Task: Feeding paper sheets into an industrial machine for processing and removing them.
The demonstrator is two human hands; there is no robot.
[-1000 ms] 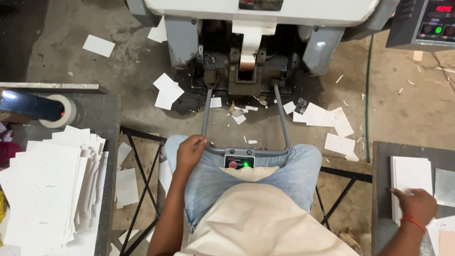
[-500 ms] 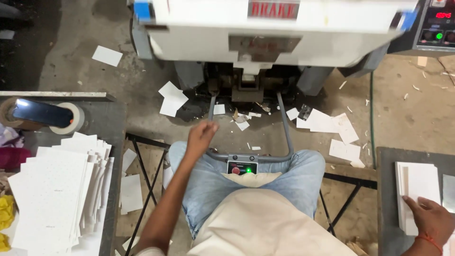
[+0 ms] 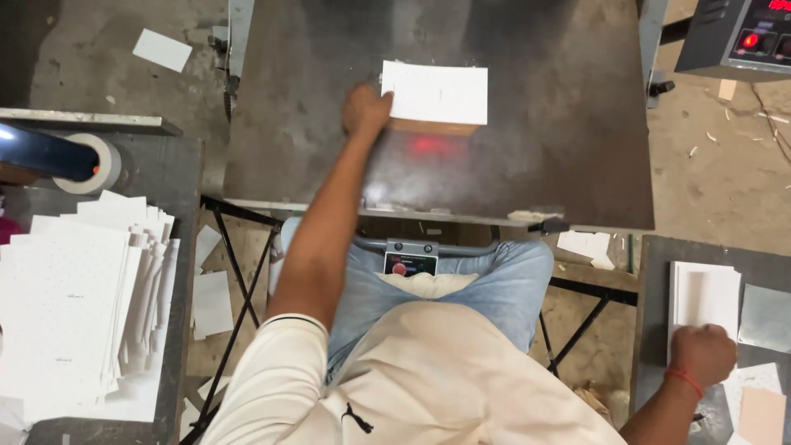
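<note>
1. Your left hand (image 3: 367, 110) reaches out over the dark metal plate (image 3: 544, 140), arm stretched forward from your lap.
2. Its fingers are bent and pinch the left edge of the white card (image 3: 435, 92); the hand is closed on that card.
3. The white card lies flat near the middle of the plate, towards its far side, on top of a thin tan block (image 3: 435, 127) whose front edge shows just below it.
4. A red glow (image 3: 432, 147) sits on the plate surface just in front of the block.
5. Your right hand (image 3: 700, 356) rests at the lower right on the grey side table (image 3: 651, 330), curled into a loose fist with a red thread at the wrist. It lies against the near edge of a small stack of white cards (image 3: 702, 295); you cannot tell whether it actually grips one.
6. On your left a large fanned stack of white sheets (image 3: 70, 305) lies on another table, with a roll of tape (image 3: 97, 163) behind it.
7. A control box with red lights (image 3: 737, 37) sits at the upper right, and loose white scraps (image 3: 585, 245) lie on the floor below the plate.
</note>
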